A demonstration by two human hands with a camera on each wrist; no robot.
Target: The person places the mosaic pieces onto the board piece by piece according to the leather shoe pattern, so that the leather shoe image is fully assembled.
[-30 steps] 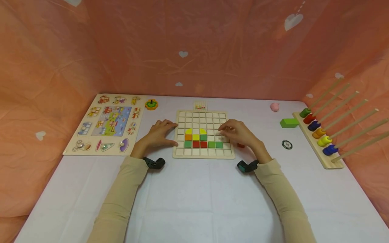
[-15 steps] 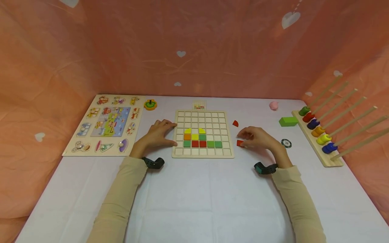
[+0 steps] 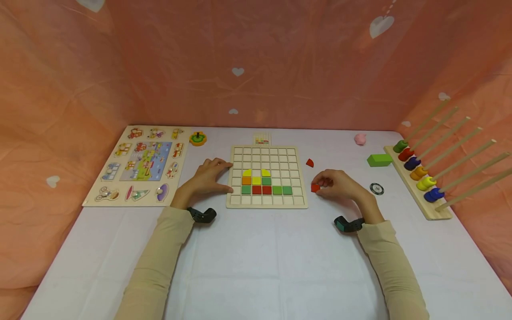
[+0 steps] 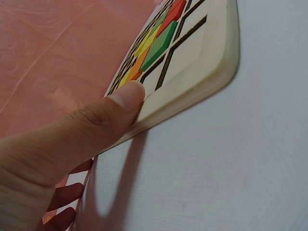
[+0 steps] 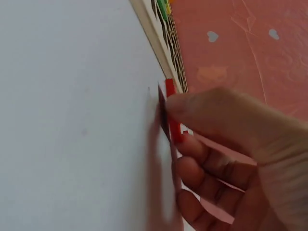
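A wooden grid board [image 3: 267, 204] lies in the middle of the white table, with yellow, orange, green and red tiles [image 3: 262, 190] filling some cells. My left hand [image 3: 208, 177] rests against the board's left edge [image 4: 192, 91], thumb [image 4: 103, 120] pressed on the rim and fingers straight. To the right of the board, my right hand [image 3: 338, 184] pinches a small red tile [image 3: 315, 188] between thumb and fingers [image 5: 207, 115], the red tile [image 5: 171, 108] tipped up on edge off the cloth. A second red piece [image 3: 310, 162] lies loose just beyond.
A picture peg puzzle [image 3: 140, 164] lies at the left. A green block [image 3: 379, 160], a round dark token [image 3: 377, 189], a pink figure [image 3: 360, 139] and a rack of sticks with coloured rings [image 3: 420, 178] stand at the right. An orange-green toy [image 3: 198, 138] sits behind.
My right hand left the board, moved right onto the cloth and took hold of the red tile. The left hand stayed on the board's left edge.
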